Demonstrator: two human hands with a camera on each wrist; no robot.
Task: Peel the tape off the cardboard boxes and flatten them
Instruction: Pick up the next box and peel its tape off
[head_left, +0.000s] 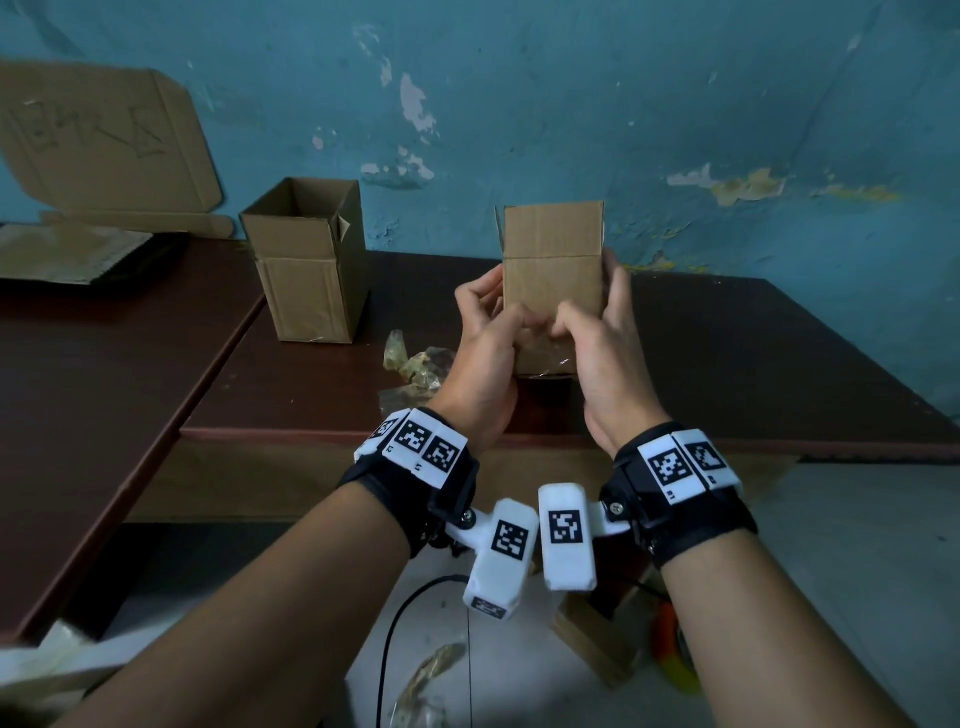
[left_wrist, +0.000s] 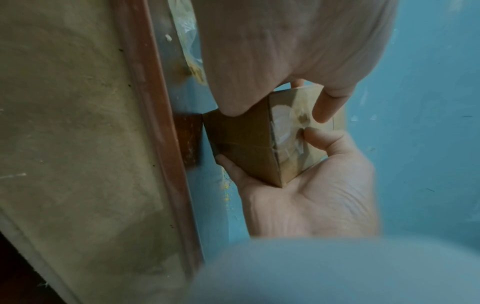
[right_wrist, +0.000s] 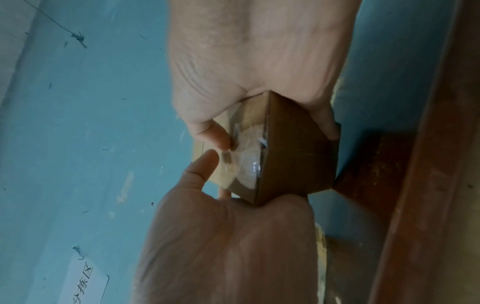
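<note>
I hold a small cardboard box (head_left: 553, 270) upright above the table, its top flaps open. My right hand (head_left: 587, 306) grips it: fingers wrap the right side and the thumb lies on the taped face. My left hand (head_left: 511, 322) holds the lower left with curled fingers. In the left wrist view, clear tape (left_wrist: 285, 131) covers the box's end face, and a fingertip of my left hand (left_wrist: 278, 107) and the thumb of my right hand (left_wrist: 267, 148) meet on it. The right wrist view shows the same glossy tape (right_wrist: 246, 162) between both digits.
A second open cardboard box (head_left: 306, 260) stands on the dark brown table (head_left: 753, 353) to the left. Crumpled pieces of tape (head_left: 415, 358) lie beside my left hand. Flattened cardboard (head_left: 104, 140) leans on the blue wall at back left. A cable (head_left: 395, 623) and scraps lie on the floor.
</note>
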